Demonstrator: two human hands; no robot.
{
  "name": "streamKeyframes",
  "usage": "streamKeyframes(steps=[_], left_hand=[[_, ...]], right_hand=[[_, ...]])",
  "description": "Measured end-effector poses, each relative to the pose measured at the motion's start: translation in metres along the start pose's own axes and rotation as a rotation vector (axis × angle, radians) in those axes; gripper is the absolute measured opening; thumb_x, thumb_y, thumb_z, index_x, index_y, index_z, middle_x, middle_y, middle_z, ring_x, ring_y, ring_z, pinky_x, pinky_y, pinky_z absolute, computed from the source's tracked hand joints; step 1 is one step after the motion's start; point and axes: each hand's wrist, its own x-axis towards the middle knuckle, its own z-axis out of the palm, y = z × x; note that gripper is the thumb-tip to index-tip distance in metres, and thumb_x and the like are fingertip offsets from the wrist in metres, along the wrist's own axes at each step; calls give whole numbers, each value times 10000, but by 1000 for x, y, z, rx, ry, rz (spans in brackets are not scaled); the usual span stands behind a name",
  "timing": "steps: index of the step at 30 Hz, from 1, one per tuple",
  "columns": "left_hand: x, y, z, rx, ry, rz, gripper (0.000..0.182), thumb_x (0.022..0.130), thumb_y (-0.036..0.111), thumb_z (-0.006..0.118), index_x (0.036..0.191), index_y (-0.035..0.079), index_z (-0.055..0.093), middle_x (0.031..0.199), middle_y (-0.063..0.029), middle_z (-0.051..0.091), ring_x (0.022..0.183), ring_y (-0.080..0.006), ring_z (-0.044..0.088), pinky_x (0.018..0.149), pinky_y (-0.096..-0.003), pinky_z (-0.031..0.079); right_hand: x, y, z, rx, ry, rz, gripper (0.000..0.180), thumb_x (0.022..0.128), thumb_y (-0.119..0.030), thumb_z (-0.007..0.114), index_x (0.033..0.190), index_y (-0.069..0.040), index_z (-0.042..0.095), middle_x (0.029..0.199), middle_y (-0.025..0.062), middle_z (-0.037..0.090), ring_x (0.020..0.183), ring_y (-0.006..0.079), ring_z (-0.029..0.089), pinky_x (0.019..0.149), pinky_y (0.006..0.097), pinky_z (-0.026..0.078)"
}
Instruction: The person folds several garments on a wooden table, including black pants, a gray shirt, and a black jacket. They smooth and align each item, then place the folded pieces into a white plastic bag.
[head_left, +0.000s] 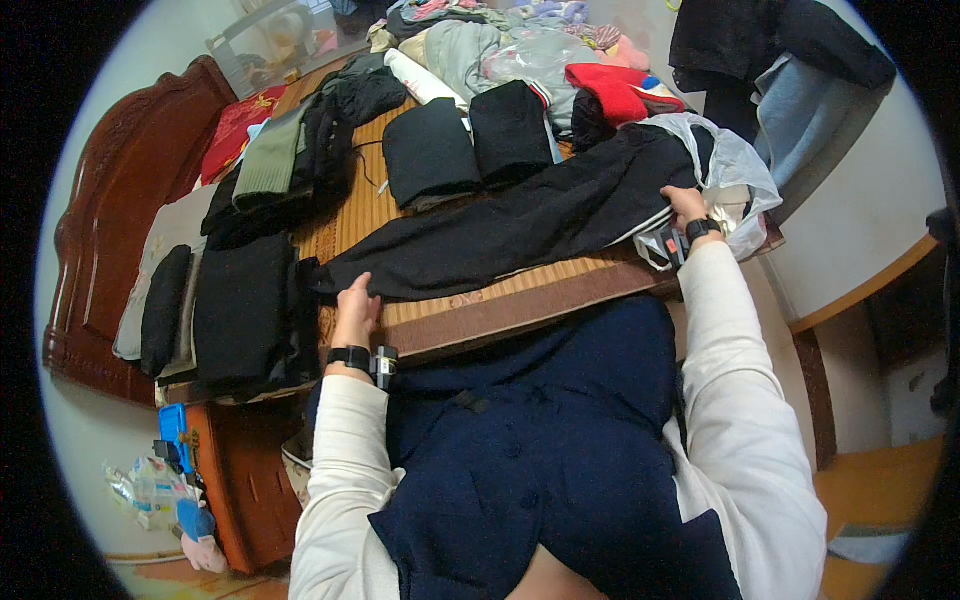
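Observation:
Black trousers (480, 236) with white side stripes lie folded lengthwise across the near part of a bed with a slatted mat (427, 311). My left hand (358, 306) is at the lower edge of the narrow leg end, thumb raised; whether its fingers pinch the cloth is unclear. Toward the wide upper end, my right hand (684, 206) grips the striped edge, its fingers partly hidden. A white plastic bag (739, 172) lies beside and partly under that end, just past my right hand.
Two folded black garments (429, 150) (511, 133) lie beyond the trousers. Folded dark clothes (244, 311) are stacked at left, with a green ribbed garment (270, 161) behind. Heaped clothes (465, 56) fill the far end. A carved wooden headboard (124, 217) rises at left, above an orange-brown cabinet (251, 480).

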Motion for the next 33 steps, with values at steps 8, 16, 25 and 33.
streamKeyframes(steps=[8,16,25,33], left_hand=[[-37,11,31,790,136,344,1101,752,519,732,1463,-80,142,1503,-304,161,1382,-424,227,1117,-447,252],[-98,43,52,-288,-562,188,915,856,735,412,1499,121,198,1542,-127,234,1414,-310,213,1137,-501,158],[-25,-34,-10,-290,-129,-177,320,836,288,735,1082,110,636,972,-25,684,727,-167,637,452,-304,446],[-31,-23,-6,-81,-83,-248,289,817,-26,602,1098,-79,567,1086,-170,635,938,-320,626,844,-445,506]], right_hand=[[-109,-129,68,347,203,-828,276,795,-210,582,753,62,595,705,181,638,639,269,614,631,411,491],[-266,-121,146,-514,-915,-1329,319,828,-186,602,1108,-37,624,1024,232,627,969,408,596,855,443,493],[-262,-47,171,-954,-1358,-849,577,840,-253,657,1360,-127,445,1207,206,603,1111,362,582,939,414,465],[-231,-28,181,-635,-935,-1060,588,766,-257,754,1208,25,486,1225,246,523,1170,389,504,991,401,424]])
